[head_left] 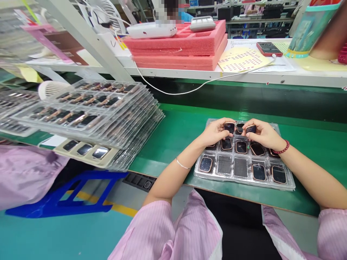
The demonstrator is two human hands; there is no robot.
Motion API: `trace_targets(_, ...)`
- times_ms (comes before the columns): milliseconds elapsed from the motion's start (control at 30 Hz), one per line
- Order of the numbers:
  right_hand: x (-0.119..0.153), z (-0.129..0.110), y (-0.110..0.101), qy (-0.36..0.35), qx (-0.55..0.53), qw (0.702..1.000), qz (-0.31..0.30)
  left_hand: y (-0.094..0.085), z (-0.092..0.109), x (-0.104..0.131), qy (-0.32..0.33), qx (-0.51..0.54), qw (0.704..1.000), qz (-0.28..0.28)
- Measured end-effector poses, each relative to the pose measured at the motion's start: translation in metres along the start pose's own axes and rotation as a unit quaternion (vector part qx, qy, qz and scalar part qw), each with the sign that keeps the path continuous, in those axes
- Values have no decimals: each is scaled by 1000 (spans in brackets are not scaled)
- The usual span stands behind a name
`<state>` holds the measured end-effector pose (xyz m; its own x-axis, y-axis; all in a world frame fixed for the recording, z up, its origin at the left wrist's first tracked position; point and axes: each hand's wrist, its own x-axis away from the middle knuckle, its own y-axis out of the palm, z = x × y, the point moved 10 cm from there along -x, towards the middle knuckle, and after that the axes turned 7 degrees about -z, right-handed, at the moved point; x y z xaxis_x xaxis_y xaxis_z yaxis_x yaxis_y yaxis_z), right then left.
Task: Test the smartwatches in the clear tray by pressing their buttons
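My left hand (218, 130) is closed on a smartwatch (229, 127) with a dark face and gold-coloured rim. In my right hand (261, 133) is a second smartwatch (251, 129), its dark face turned up. Both hands are over the back row of a clear plastic tray (245, 183). Between them another watch (240, 128) sits in its pocket. More watches lie in the middle row. Along the front row, a watch (205, 164) is at the left end, two pockets (224, 165) hold none, and two watches (258, 172) are at the right.
A tall stack of clear trays (135, 119) holding watches stands left on the green bench (179, 122). Behind is a shelf (189, 74) with pink foam blocks (176, 50), a phone (269, 48) and a hanging white cable (173, 94). A blue stool (81, 191) and another person's sleeve (27, 177) are at left.
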<state>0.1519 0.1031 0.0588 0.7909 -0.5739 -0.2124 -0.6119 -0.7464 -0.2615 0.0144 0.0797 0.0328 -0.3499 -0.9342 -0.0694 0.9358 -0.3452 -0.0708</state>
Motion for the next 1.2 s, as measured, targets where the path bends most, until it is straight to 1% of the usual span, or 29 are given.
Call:
trace_targets(367,0,-2,3,-12,4,1000,-18,1,-3,-1,-1,3,1000,-4)
trace_targets(667,0,-2,0,-16,19,1000,0,-1,-4,-2,7,1,1000,-3)
trace_targets(900,0,-1,3,-7,7,1000,-15,0,0,0,5,26,1000,2)
trace_targets(1000,-1,2,3,1,0,1000,-13,-2,-2,-2,1,35,999,7)
trace_targets(1133,0,2,4,6,-4,1000,-12,-10,-3,-8,2,94,995,31)
trace_targets(1167,0,2,4,9,-4,1000,-12,-8,-1,-7,-7,119,993,29)
trace_targets(1200,0,2,4,14,-2,1000,-12,-2,5,-5,-17,143,990,14)
